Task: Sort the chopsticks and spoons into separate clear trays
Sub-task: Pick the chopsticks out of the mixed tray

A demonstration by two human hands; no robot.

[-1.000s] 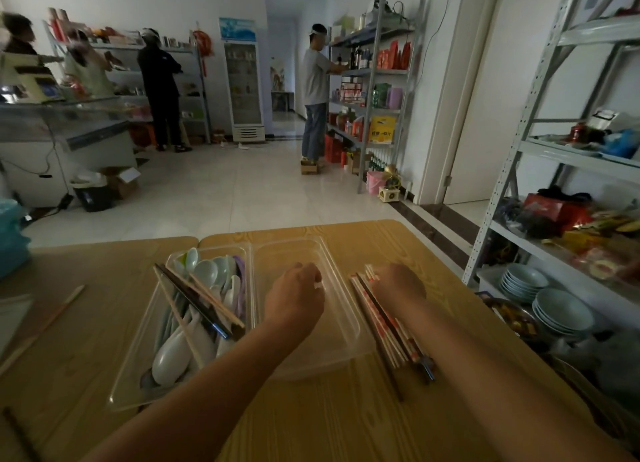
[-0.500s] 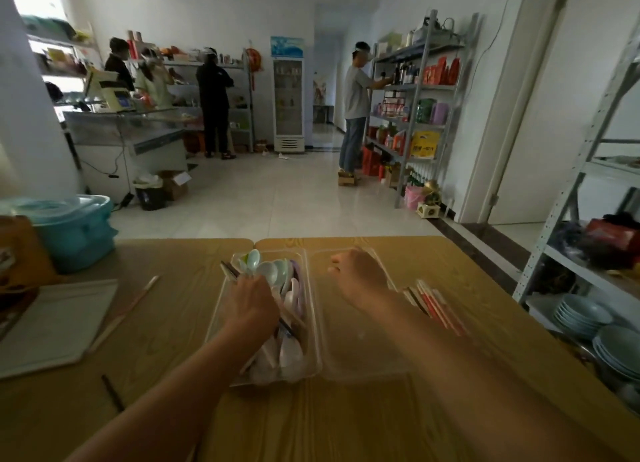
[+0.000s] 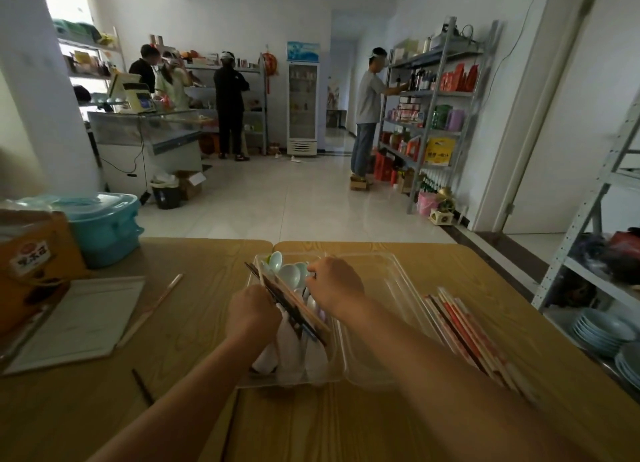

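Two clear trays stand side by side on the wooden table. The left tray (image 3: pixel 254 380) holds white and pale green spoons (image 3: pixel 289 274) with several dark and wooden chopsticks (image 3: pixel 294 311) lying slantwise on top. The right tray (image 3: pixel 398 281) has nothing in it. My left hand (image 3: pixel 252 314) is down in the left tray, fingers curled against the chopsticks. My right hand (image 3: pixel 334 286) reaches across to that tray's far right corner, with its curled fingertips hidden among the spoons. A bundle of red and wooden chopsticks (image 3: pixel 464 330) lies on the table right of the trays.
A single wooden chopstick (image 3: pixel 156 305) and a dark one (image 3: pixel 142 390) lie on the table to the left, next to a white board (image 3: pixel 79 323). A teal container (image 3: pixel 104 226) and an orange box (image 3: pixel 34 264) stand at far left. Stacked plates (image 3: pixel 602 330) sit on the right shelf.
My left hand moved from the empty right tray into the left tray and onto the chopsticks. My right hand left the bundle on the table and crossed to the left tray.
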